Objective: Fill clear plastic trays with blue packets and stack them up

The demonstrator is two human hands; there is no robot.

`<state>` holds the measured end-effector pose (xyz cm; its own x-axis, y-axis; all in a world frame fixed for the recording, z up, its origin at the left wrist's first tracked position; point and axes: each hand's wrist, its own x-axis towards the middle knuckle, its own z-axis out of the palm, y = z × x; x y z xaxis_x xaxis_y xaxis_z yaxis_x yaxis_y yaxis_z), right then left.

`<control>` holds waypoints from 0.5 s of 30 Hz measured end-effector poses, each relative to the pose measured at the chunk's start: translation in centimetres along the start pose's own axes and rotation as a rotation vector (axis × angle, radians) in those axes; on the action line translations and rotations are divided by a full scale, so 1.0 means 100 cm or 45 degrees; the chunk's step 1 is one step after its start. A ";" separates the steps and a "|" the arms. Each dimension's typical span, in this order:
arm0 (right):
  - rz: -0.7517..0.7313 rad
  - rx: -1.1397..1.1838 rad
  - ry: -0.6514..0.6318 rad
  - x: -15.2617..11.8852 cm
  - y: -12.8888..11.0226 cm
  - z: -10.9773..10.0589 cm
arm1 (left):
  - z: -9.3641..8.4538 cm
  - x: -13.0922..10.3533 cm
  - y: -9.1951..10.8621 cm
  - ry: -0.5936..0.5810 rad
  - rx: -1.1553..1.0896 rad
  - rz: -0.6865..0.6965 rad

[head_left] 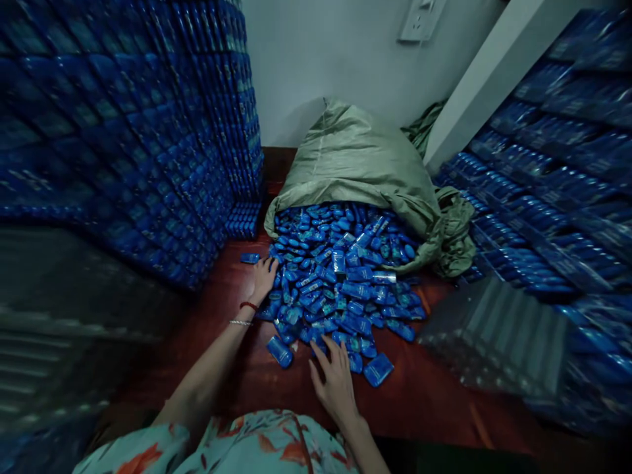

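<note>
A heap of small, flat, shiny blue packs spills across the dark red tabletop; their exact kind is too small to read. At the heap's left edge, my left hand rests with its fingers apart, close beside one stray blue pack. My right hand reaches to the front of the heap, fingers spread and their tips at the nearest packs. Two loose packs lie near it: one to its left, another to its right. Neither hand visibly holds anything.
A greenish woven sack lies behind the heap, its mouth facing me. Tall stacks of blue packs rise on the left, with more stacked rows on the right. Clear ridged trays stand at the right; others are blurred at left.
</note>
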<state>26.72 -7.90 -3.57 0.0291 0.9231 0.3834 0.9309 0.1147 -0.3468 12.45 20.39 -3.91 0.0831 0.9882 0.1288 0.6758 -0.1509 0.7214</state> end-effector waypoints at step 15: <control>0.004 0.198 0.179 -0.021 -0.010 -0.029 | -0.085 -0.056 -0.018 0.124 -0.255 -0.041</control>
<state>26.82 -11.06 -1.54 0.0925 0.8647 0.4938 0.8635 0.1773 -0.4722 4.48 14.94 -0.13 -0.0142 0.9867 0.1617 0.5176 -0.1311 0.8455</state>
